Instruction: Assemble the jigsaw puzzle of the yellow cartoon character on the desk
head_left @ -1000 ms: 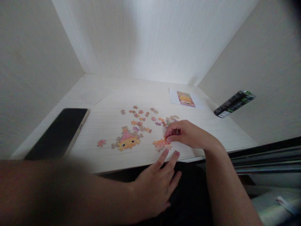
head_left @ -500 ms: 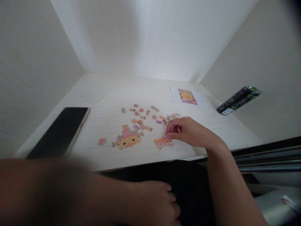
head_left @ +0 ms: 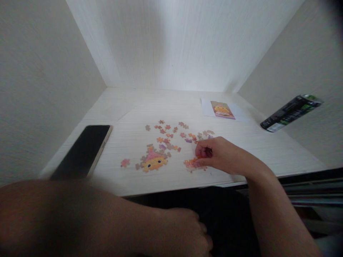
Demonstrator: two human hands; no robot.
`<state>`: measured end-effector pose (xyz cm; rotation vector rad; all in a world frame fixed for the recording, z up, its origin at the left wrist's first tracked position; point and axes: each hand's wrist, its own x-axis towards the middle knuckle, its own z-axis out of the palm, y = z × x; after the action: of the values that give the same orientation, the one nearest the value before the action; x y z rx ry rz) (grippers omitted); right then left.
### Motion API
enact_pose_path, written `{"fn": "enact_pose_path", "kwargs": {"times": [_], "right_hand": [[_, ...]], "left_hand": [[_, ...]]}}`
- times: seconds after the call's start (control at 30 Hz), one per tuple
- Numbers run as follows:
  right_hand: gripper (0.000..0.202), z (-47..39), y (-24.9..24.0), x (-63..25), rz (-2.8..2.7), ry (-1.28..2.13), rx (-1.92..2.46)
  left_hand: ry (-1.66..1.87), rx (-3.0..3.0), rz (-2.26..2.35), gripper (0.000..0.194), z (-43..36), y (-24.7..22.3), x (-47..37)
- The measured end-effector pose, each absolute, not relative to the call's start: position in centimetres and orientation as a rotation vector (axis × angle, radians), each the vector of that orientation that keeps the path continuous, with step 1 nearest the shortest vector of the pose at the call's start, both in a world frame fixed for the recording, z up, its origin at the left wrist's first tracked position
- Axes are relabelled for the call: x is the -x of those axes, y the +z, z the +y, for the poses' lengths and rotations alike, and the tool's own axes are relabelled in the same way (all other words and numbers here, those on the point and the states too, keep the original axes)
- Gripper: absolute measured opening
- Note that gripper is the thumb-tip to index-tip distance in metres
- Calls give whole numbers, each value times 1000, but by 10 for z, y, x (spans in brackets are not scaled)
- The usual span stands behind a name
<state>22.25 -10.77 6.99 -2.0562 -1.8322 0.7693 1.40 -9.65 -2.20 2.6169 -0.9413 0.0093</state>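
My right hand [head_left: 214, 153] is closed in a pinch over the small joined pink-and-orange puzzle section [head_left: 190, 164]; what its fingertips grip, if anything, is hidden. My left hand [head_left: 191, 232] rests low over my dark lap, its fingers curled together, and their contents cannot be seen. To the left of my right hand lies a larger joined section [head_left: 154, 162] showing a yellow face with two dark eyes and a pink top. Several loose pieces [head_left: 168, 141] are scattered behind these sections, and a single pink piece [head_left: 125, 163] sits farther left.
A dark phone [head_left: 83, 150] lies on the left of the white table. At the back right is a printed picture [head_left: 222, 109] on white paper. A tall black can [head_left: 289, 113] stands at the right. White panels enclose the back and sides.
The camera view has shifted, moving the table's things rightward in the picture. My right hand remains at the pink-and-orange section and now covers more of it. My left hand stays over my lap.
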Motion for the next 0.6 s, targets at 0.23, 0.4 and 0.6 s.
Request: {"fn": "enact_pose_path", "kwargs": {"times": [0.23,0.4,0.6], "right_hand": [[21,-105,67,-222,-1855,715,2078],[21,-104,66,-228,-1794,535,2041],[12,-94,54,-236,-1608,143,1955]], "left_hand": [[-1,-2561,-978,14,-92,-31,-15],[-3,-2503,-1000,8,-92,-52,-20],[-8,-2551,-946,10,-95,-56,-19]]}}
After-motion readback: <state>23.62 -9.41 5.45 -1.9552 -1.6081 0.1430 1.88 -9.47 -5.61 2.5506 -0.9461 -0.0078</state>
